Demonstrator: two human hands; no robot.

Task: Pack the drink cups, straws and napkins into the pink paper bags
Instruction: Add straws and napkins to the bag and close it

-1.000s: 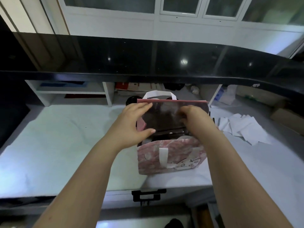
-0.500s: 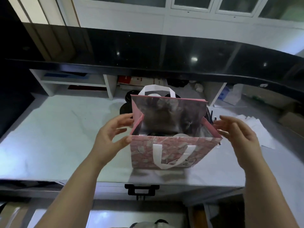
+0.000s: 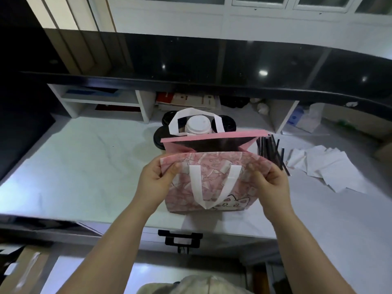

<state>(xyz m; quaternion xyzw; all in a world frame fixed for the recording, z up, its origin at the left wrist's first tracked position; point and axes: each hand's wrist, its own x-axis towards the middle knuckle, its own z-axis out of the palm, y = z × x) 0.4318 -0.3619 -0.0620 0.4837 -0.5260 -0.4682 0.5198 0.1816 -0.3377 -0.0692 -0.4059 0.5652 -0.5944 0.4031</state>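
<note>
A pink paper bag (image 3: 212, 181) with white handles stands on the white counter (image 3: 84, 166), its mouth nearly closed. My left hand (image 3: 154, 181) pinches the near panel's top left corner. My right hand (image 3: 269, 181) pinches the top right corner. The near panel is pulled toward me and bent over. Behind the bag stand a cup with a white lid (image 3: 198, 124) and cups with black lids (image 3: 226, 124). Black straws (image 3: 270, 151) lie right of the bag, and white napkins (image 3: 326, 166) are spread further right. The bag's contents are hidden.
White shelf cubbies (image 3: 101, 100) run along the back under a black ledge (image 3: 191, 81). A cardboard box (image 3: 384, 149) sits at the far right. A black handle (image 3: 180, 238) sticks out below the counter's front edge.
The bag stood wide open with both hands at its sides. Now both hands grip the near panel's top corners and the mouth has narrowed.
</note>
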